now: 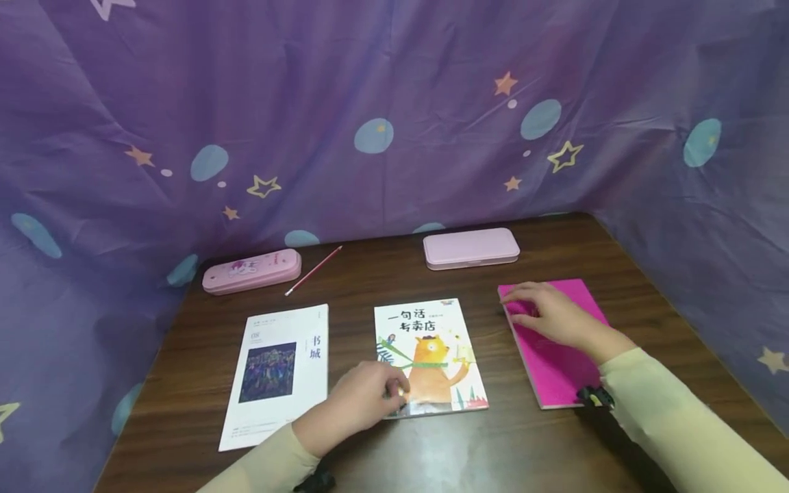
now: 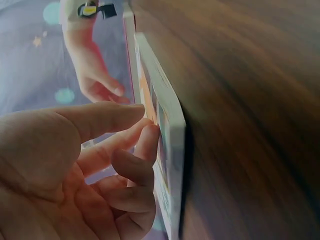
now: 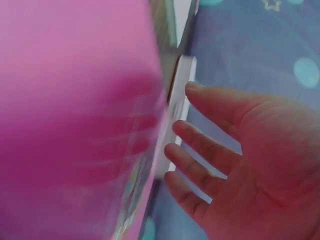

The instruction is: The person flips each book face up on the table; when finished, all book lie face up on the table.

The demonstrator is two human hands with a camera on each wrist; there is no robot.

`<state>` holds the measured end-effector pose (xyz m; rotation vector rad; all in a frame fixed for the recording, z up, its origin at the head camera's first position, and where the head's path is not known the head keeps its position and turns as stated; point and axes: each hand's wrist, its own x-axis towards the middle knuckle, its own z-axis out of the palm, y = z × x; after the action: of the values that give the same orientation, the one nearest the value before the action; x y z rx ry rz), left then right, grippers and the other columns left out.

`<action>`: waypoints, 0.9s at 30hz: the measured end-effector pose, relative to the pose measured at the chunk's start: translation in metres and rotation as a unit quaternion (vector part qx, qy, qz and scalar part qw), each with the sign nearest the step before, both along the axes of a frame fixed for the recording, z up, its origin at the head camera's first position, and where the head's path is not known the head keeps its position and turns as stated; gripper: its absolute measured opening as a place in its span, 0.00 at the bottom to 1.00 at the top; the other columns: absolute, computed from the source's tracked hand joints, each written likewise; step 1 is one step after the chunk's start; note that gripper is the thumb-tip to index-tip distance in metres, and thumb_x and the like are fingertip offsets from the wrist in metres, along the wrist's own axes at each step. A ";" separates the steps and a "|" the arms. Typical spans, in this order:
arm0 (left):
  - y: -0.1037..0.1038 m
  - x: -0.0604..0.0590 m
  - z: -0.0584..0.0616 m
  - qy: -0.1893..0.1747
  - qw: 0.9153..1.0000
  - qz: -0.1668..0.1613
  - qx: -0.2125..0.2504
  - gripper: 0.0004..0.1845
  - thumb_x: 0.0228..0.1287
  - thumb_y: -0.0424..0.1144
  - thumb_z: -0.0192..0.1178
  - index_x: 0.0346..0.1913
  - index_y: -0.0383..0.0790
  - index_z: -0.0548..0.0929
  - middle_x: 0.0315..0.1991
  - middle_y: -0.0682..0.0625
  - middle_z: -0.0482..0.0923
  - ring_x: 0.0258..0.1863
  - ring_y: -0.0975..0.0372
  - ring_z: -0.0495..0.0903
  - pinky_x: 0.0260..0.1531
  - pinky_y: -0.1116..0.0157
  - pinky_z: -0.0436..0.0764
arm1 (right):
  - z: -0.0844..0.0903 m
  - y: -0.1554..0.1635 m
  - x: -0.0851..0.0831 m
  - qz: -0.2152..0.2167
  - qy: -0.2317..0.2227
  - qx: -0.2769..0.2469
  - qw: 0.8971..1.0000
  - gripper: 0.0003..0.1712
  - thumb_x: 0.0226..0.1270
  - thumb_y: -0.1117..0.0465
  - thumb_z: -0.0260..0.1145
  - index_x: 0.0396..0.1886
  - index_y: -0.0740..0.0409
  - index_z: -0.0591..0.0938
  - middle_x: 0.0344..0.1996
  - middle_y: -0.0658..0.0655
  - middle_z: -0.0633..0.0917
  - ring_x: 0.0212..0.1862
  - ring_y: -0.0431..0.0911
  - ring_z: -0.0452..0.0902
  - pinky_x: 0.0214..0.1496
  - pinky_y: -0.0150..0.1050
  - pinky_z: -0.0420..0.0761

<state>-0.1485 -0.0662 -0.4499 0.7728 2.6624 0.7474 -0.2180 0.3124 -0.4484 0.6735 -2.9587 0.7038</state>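
Observation:
My left hand [image 1: 362, 396] is at the lower left corner of a picture book [image 1: 425, 346] with an orange bear on its cover. In the left wrist view its thumb [image 2: 107, 119] and loosely bent fingers come right up to the cover, with nothing gripped. Over the upper left part of a bright magenta book [image 1: 564, 376] hovers my right hand [image 1: 550, 313]. Its fingers are spread and relaxed, as the right wrist view shows, with the fingertips [image 3: 175, 150] apart from one another and the palm bare. Both books lie flat.
A white book [image 1: 308, 390] with a dark picture lies at the left. Along the back of the wooden table [image 1: 364, 274] are a decorated pink pencil case [image 1: 261, 268], a thin red pencil [image 1: 316, 269] and a plain pink case [image 1: 471, 246]. A purple patterned cloth [image 1: 308, 82] hangs behind.

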 end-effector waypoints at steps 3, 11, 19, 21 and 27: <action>0.014 -0.001 0.003 0.002 1.000 -0.016 -0.009 0.06 0.61 0.38 0.72 0.41 0.48 0.90 0.27 0.63 0.80 0.26 0.73 0.74 0.29 0.72 0.75 | -0.003 0.019 0.001 -0.007 0.016 0.001 1.000 0.20 0.65 0.64 0.74 0.57 0.58 0.86 0.57 0.63 0.85 0.57 0.60 0.81 0.61 0.60 0.77; 0.059 -0.007 0.007 0.036 0.997 -0.068 0.013 0.10 0.59 0.36 0.70 0.45 0.45 0.89 0.29 0.61 0.85 0.29 0.74 0.77 0.35 0.75 0.76 | -0.007 0.066 0.004 -0.051 0.022 0.011 0.998 0.18 0.64 0.65 0.74 0.55 0.59 0.87 0.56 0.66 0.85 0.61 0.68 0.77 0.64 0.67 0.70; 0.100 -0.011 0.006 0.032 0.995 -0.087 0.034 0.18 0.62 0.40 0.70 0.56 0.47 0.85 0.35 0.60 0.86 0.28 0.75 0.75 0.36 0.78 0.74 | -0.015 0.108 -0.002 -0.087 0.006 0.019 0.996 0.19 0.66 0.65 0.72 0.56 0.61 0.85 0.58 0.70 0.83 0.63 0.70 0.74 0.64 0.69 0.69; 0.108 -0.011 0.006 0.005 0.995 -0.081 0.050 0.18 0.63 0.40 0.70 0.56 0.47 0.84 0.35 0.61 0.87 0.27 0.76 0.76 0.35 0.78 0.75 | -0.017 0.116 -0.003 -0.081 0.008 0.016 0.997 0.20 0.66 0.66 0.72 0.57 0.61 0.85 0.59 0.71 0.82 0.63 0.70 0.75 0.63 0.68 0.69; 0.128 -0.010 0.005 -0.029 0.996 -0.060 0.061 0.18 0.64 0.41 0.72 0.56 0.50 0.84 0.32 0.66 0.88 0.32 0.77 0.81 0.44 0.77 0.77 | -0.022 0.137 -0.005 -0.058 0.024 -0.014 0.998 0.19 0.67 0.65 0.71 0.58 0.58 0.85 0.59 0.66 0.83 0.56 0.54 0.81 0.57 0.34 0.75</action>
<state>-0.1588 0.0615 -0.4448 0.9189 2.5120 0.8931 -0.2227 0.4493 -0.4708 0.5059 -2.9096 0.7089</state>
